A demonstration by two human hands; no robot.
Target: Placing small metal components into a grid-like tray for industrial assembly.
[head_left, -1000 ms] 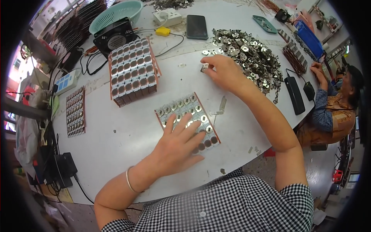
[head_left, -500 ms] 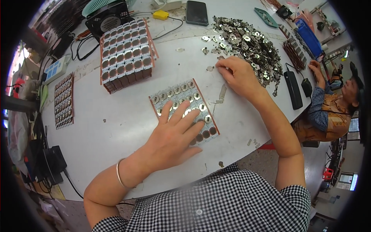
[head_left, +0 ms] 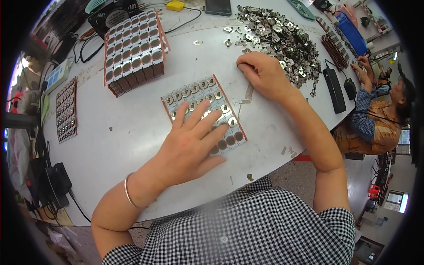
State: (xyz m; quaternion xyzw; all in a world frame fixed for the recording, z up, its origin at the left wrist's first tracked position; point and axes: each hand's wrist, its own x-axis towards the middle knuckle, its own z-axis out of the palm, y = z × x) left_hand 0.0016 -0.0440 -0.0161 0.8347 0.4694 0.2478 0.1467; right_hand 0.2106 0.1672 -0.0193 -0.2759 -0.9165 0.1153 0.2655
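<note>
My left hand [head_left: 187, 143] lies with spread fingers over a flat light-grey panel [head_left: 240, 128] edged in reddish brown. Shiny round metal pieces sit in rows across most of the panel. Its near row shows bare, dark round spots, and my fingers hide part of the middle. Beside the near left edge of the metal pile, my right hand [head_left: 267, 77] has thumb and forefinger pinched together just above the table. Whatever those fingertips hold is hidden. The pile of loose small metal pieces [head_left: 287, 42] spreads behind and right of that hand.
A stack of similar panels [head_left: 134, 46] stands at the back left, near a black fan [head_left: 115, 17]. Another filled panel [head_left: 67, 110] lies far left. A phone [head_left: 217, 6] rests at the back. On the right are a black oblong device [head_left: 334, 90] and a co-worker [head_left: 375, 119].
The view has shifted slightly, so the table things sit higher and more left. My right fingertips have closed over where a loose metal piece lay; it no longer shows. My left hand stays on the panel.
</note>
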